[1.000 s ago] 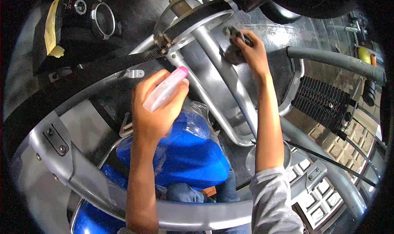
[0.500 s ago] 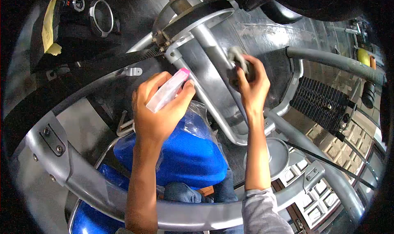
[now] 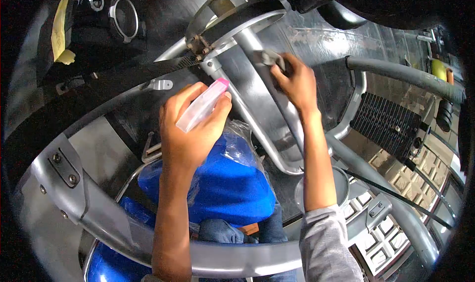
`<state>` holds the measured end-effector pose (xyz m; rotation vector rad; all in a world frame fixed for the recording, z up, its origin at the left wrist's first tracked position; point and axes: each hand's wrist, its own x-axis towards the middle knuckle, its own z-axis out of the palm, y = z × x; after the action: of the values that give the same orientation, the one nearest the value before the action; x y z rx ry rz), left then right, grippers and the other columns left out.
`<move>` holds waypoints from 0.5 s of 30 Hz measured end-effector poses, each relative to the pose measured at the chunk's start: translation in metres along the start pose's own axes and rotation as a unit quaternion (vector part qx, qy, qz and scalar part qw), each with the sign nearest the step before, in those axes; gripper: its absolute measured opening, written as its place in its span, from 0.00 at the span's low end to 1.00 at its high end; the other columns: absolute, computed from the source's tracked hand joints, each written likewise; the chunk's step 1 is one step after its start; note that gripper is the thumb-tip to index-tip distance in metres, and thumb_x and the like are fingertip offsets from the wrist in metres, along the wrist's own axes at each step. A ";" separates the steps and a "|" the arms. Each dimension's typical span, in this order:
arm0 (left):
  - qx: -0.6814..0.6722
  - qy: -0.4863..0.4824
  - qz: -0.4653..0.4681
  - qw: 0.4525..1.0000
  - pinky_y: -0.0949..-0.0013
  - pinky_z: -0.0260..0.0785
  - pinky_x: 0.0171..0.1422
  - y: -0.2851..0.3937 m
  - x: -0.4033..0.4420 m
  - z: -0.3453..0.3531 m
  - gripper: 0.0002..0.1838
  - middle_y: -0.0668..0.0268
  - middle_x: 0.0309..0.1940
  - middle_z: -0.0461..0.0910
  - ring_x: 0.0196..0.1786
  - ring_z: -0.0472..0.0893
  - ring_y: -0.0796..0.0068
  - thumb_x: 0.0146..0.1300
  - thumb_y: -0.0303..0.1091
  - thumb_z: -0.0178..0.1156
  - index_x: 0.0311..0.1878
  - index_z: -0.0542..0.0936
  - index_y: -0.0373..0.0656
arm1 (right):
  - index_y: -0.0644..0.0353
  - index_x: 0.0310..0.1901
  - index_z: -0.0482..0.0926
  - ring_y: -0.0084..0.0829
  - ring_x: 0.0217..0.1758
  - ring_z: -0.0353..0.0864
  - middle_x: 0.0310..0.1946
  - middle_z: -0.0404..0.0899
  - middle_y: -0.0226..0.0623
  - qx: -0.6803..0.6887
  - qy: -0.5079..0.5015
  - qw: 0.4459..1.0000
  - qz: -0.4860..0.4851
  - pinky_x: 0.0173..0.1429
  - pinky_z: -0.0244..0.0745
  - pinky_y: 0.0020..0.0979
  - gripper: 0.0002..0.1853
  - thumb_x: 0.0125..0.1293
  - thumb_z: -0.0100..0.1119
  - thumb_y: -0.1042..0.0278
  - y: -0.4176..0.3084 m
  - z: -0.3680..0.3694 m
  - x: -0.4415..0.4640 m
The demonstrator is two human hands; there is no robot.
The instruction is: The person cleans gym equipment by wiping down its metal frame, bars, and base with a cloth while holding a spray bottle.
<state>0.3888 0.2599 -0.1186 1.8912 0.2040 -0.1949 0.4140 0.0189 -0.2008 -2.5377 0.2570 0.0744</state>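
My left hand (image 3: pixel 188 126) is wrapped round a translucent plastic bottle (image 3: pixel 202 108) with a pink top, tilted up to the right. In my right hand (image 3: pixel 297 81) is a bunched grey cloth (image 3: pixel 272 58), which appears to be against the thick silver tube (image 3: pixel 260 67). That tube runs down from below a black-rimmed wheel (image 3: pixel 245 20). Between my two hands lies a thinner silver tube (image 3: pixel 247 121). Much of the cloth is hidden behind my fingers.
A blue padded seat (image 3: pixel 230 188) partly in clear plastic is below my hands. A curved grey frame bar (image 3: pixel 237 257) crosses close to me. To the right are a black weight stack (image 3: pixel 386 121) and a round grey disc (image 3: pixel 336 185). A black belt (image 3: pixel 118 79) runs left.
My right hand has moved up and left along the thick tube with the cloth. My left hand and the bottle have stayed almost in place.
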 end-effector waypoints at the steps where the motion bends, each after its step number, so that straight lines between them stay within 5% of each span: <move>1: 0.017 0.004 0.000 1.000 0.69 0.74 0.35 -0.006 -0.001 0.002 0.15 0.61 0.29 0.83 0.29 0.81 0.75 0.54 0.29 0.75 0.40 0.80 0.35 | 0.56 0.47 0.83 0.50 0.43 0.85 0.38 0.86 0.47 0.026 -0.028 0.998 0.057 0.49 0.77 0.43 0.20 0.59 0.64 0.52 0.012 -0.005 -0.005; 2: 0.025 0.007 0.001 1.000 0.69 0.74 0.36 -0.007 -0.002 0.004 0.16 0.60 0.29 0.83 0.29 0.81 0.74 0.53 0.28 0.75 0.41 0.80 0.35 | 0.56 0.49 0.84 0.49 0.44 0.86 0.36 0.86 0.50 0.047 -0.041 0.994 0.089 0.49 0.77 0.42 0.21 0.60 0.63 0.51 0.021 -0.009 -0.011; 4: -0.002 0.038 0.031 0.999 0.68 0.75 0.36 -0.004 -0.007 0.009 0.16 0.59 0.31 0.83 0.31 0.82 0.73 0.53 0.28 0.75 0.42 0.80 0.35 | 0.68 0.51 0.80 0.21 0.36 0.80 0.31 0.82 0.45 0.075 -0.054 0.990 0.102 0.43 0.75 0.30 0.22 0.64 0.64 0.57 0.045 -0.001 -0.003; 6: -0.033 0.068 0.062 0.995 0.68 0.75 0.37 -0.003 -0.008 0.011 0.16 0.59 0.31 0.83 0.32 0.83 0.73 0.53 0.27 0.75 0.42 0.80 0.35 | 0.67 0.50 0.81 0.18 0.35 0.76 0.30 0.82 0.39 0.050 -0.085 0.995 0.020 0.43 0.74 0.29 0.20 0.66 0.61 0.57 0.065 0.016 0.030; 7: -0.006 0.067 0.087 0.994 0.68 0.76 0.37 -0.005 -0.008 0.011 0.16 0.59 0.31 0.83 0.32 0.83 0.73 0.53 0.27 0.75 0.42 0.80 0.35 | 0.65 0.50 0.82 0.18 0.36 0.76 0.31 0.83 0.34 0.150 -0.105 0.983 0.020 0.44 0.74 0.29 0.19 0.68 0.58 0.56 0.052 0.022 0.047; 10: 0.023 0.045 0.086 0.995 0.68 0.76 0.38 -0.001 -0.007 0.009 0.17 0.59 0.32 0.84 0.33 0.83 0.73 0.53 0.27 0.75 0.43 0.79 0.35 | 0.66 0.48 0.82 0.21 0.37 0.77 0.32 0.82 0.32 0.165 -0.114 0.980 0.018 0.43 0.73 0.29 0.22 0.70 0.53 0.52 0.036 0.051 0.094; 12: 0.022 0.026 0.059 0.998 0.68 0.76 0.38 -0.003 -0.006 0.008 0.18 0.59 0.33 0.84 0.33 0.83 0.72 0.53 0.27 0.75 0.44 0.79 0.35 | 0.68 0.48 0.82 0.24 0.37 0.77 0.36 0.83 0.35 0.330 -0.166 0.920 0.134 0.43 0.74 0.29 0.25 0.70 0.53 0.49 0.037 0.063 0.106; 15: 0.021 0.003 0.039 0.999 0.68 0.76 0.38 -0.013 -0.005 0.009 0.17 0.59 0.31 0.83 0.33 0.83 0.73 0.53 0.26 0.75 0.44 0.79 0.35 | 0.64 0.51 0.83 0.28 0.44 0.79 0.42 0.84 0.37 0.304 -0.221 0.906 0.194 0.53 0.73 0.30 0.25 0.70 0.52 0.48 0.061 0.053 0.084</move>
<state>0.3805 0.2556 -0.1319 1.9374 0.1311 -0.1411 0.4841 -0.0152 -0.2868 -1.7585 0.5084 0.6180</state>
